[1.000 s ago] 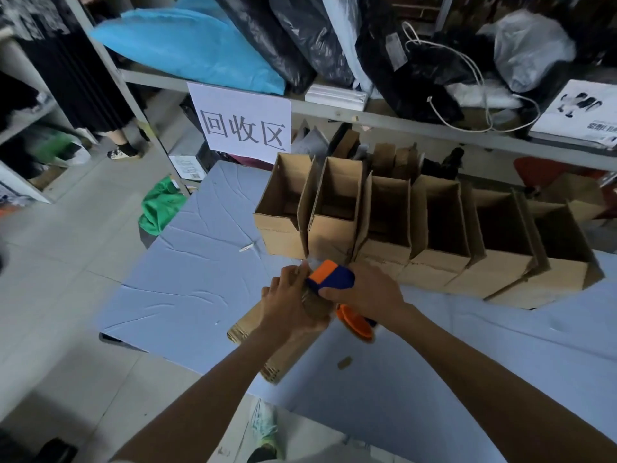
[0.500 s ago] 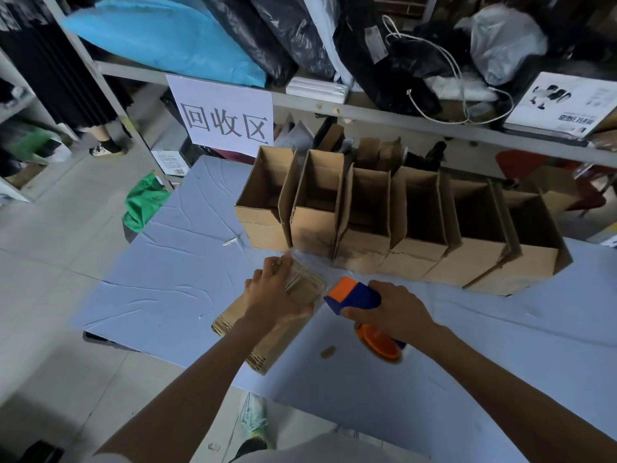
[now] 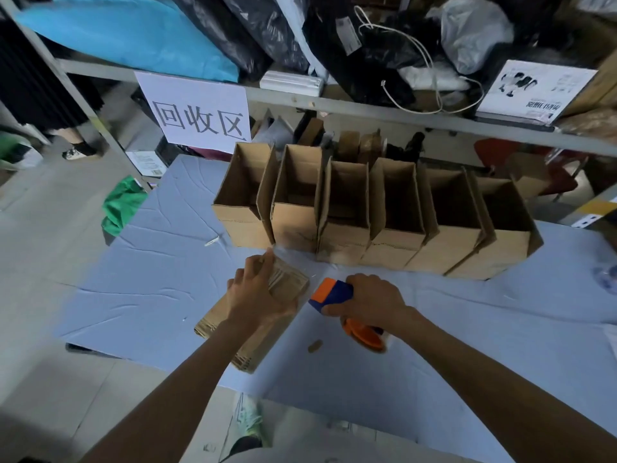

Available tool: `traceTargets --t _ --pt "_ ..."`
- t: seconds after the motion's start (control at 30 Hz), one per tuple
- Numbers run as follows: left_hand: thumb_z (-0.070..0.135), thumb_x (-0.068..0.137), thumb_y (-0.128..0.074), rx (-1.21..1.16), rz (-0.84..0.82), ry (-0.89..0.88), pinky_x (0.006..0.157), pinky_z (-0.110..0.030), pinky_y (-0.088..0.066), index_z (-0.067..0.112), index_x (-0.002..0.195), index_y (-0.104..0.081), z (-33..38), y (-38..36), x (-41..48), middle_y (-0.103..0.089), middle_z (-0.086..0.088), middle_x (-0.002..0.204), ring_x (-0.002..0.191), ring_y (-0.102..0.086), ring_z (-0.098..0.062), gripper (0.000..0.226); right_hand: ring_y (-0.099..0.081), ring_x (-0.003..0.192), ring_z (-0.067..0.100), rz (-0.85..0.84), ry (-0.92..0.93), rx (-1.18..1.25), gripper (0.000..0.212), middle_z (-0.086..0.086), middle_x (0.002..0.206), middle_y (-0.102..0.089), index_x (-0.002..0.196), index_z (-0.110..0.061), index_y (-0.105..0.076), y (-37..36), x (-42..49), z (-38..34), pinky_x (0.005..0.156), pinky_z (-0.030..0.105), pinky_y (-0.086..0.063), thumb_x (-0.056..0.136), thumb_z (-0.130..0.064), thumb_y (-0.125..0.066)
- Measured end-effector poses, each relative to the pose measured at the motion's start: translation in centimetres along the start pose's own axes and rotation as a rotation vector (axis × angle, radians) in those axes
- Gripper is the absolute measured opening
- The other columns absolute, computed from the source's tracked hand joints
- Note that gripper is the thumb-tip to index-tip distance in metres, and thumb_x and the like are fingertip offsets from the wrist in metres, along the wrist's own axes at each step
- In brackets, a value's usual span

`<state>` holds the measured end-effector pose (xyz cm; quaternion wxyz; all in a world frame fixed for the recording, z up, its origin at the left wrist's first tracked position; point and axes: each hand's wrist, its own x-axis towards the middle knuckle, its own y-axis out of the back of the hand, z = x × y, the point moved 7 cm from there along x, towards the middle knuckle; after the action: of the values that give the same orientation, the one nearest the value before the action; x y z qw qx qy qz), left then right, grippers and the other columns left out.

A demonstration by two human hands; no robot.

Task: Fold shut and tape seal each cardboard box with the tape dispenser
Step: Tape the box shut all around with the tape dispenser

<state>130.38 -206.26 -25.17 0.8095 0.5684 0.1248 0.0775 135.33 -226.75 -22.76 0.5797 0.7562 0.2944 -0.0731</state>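
Note:
A small cardboard box [image 3: 287, 284] lies on the blue table [image 3: 150, 279] near its front edge, its far end covered with shiny clear tape. My left hand [image 3: 255, 295] presses down on top of that box. Just right of it, my right hand [image 3: 370, 300] grips the blue and orange tape dispenser [image 3: 334, 292], whose orange roll holder [image 3: 364, 334] pokes out below my wrist. The dispenser sits clear of the box. Behind both hands stands a row of several open cardboard boxes [image 3: 377, 208] with flaps up.
A metal shelf [image 3: 334, 105] with bags, a white sign [image 3: 200, 111] and a white printed box [image 3: 534, 90] runs behind the table. A green cloth [image 3: 122, 205] lies on the floor at left. A small cardboard scrap [image 3: 314, 346] rests on the table near me.
My right hand has pulled the tape dispenser off the box toward the right and a little toward me. My left hand stays pressed on the box.

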Motion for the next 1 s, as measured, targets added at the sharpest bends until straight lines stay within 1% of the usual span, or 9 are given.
traceTargets --t 0.17,0.27,0.37,0.47,0.6,0.7,0.8,0.93,1.0 --pt "0.078 0.056 -0.061 -0.017 0.049 0.027 0.103 -0.038 -0.030 0.027 0.150 -0.015 0.1 0.1 -0.5 -0.034 -0.001 0.142 0.124 -0.035 -0.022 0.116 -0.058 0.079 0.017 -0.005 -0.047 -0.036 0.064 0.001 0.092 -0.060 0.103 -0.017 -0.054 0.5 1.8 -1.8 0.071 0.027 -0.044 0.062 -0.064 -0.074" --pt "0.070 0.058 -0.068 -0.018 0.081 0.065 0.101 -0.035 -0.031 0.025 0.149 -0.018 -0.6 -0.2 -0.5 -0.036 -0.002 0.138 0.121 -0.035 -0.022 0.113 -0.062 0.083 0.019 0.024 -0.052 -0.032 0.064 0.003 0.093 -0.063 0.105 -0.016 -0.057 0.3 2.8 -2.8 0.078 0.030 -0.050 0.062 -0.060 -0.076" --pt "0.067 0.058 -0.071 -0.021 0.090 0.077 0.102 -0.038 -0.031 0.024 0.149 -0.019 -0.6 -0.2 -0.4 -0.035 -0.003 0.138 0.122 -0.034 -0.023 0.113 -0.063 0.086 0.019 0.061 -0.030 -0.074 0.052 0.004 0.095 -0.064 0.103 -0.016 -0.059 1.2 3.2 -3.6 0.080 0.030 -0.049 0.068 -0.051 -0.076" --pt "0.073 0.056 -0.068 -0.034 0.067 0.051 0.101 -0.038 -0.030 0.026 0.149 -0.019 -0.3 -0.5 -0.9 -0.034 -0.001 0.137 0.120 -0.036 -0.024 0.115 -0.061 0.099 0.023 0.124 -0.033 -0.290 0.038 0.006 0.107 -0.063 0.110 -0.014 -0.058 0.2 3.0 -2.9 0.078 0.030 -0.043 0.080 -0.037 -0.068" --pt "0.073 0.054 -0.068 -0.026 0.089 0.024 0.097 -0.037 -0.030 0.025 0.149 -0.022 -0.2 -0.6 -1.1 -0.036 -0.002 0.136 0.118 -0.038 -0.024 0.116 -0.061 0.094 0.023 0.090 -0.069 -0.244 0.039 0.004 0.104 -0.063 0.108 -0.016 -0.054 -1.7 2.0 -0.6 0.071 0.029 -0.037 0.084 -0.045 -0.061" --pt "0.074 0.057 -0.066 -0.039 0.068 0.029 0.102 -0.038 -0.029 0.026 0.149 -0.018 -0.2 -0.7 -0.9 -0.034 -0.001 0.139 0.122 -0.035 -0.023 0.114 -0.061 0.088 0.022 0.222 -0.123 -0.188 0.040 0.003 0.099 -0.062 0.111 -0.017 -0.048 -0.7 2.3 0.7 0.068 0.029 -0.037 0.087 -0.046 -0.059" --pt "0.080 0.055 -0.053 -0.028 0.088 0.048 0.101 -0.039 -0.031 0.025 0.148 -0.020 -0.4 -0.7 -0.9 -0.037 -0.002 0.137 0.120 -0.038 -0.023 0.113 -0.060 0.080 0.019 0.278 -0.156 -0.340 0.030 0.004 0.094 -0.060 0.119 -0.013 -0.044 -1.4 2.4 1.6 0.066 0.030 -0.047 0.093 -0.024 -0.055" --pt "0.084 0.053 -0.041 0.000 0.096 0.044 0.099 -0.039 -0.034 0.022 0.148 -0.023 -0.2 -0.4 -1.1 -0.039 -0.003 0.136 0.120 -0.040 -0.024 0.115 -0.056 0.105 0.033 0.191 -0.142 -0.221 0.066 0.025 0.128 -0.044 0.149 -0.003 -0.003 -5.4 2.2 3.1 0.084 0.036 -0.050 0.096 -0.006 -0.043" --pt "0.085 0.053 -0.035 0.004 0.110 0.040 0.098 -0.038 -0.035 0.021 0.147 -0.025 -0.1 -0.2 -1.2 -0.040 -0.002 0.135 0.119 -0.041 -0.024 0.115 -0.057 0.104 0.029 0.134 -0.121 -0.191 0.058 0.022 0.128 -0.047 0.149 -0.006 -0.009 -6.7 1.9 3.2 0.083 0.032 -0.048 0.100 -0.015 -0.038"
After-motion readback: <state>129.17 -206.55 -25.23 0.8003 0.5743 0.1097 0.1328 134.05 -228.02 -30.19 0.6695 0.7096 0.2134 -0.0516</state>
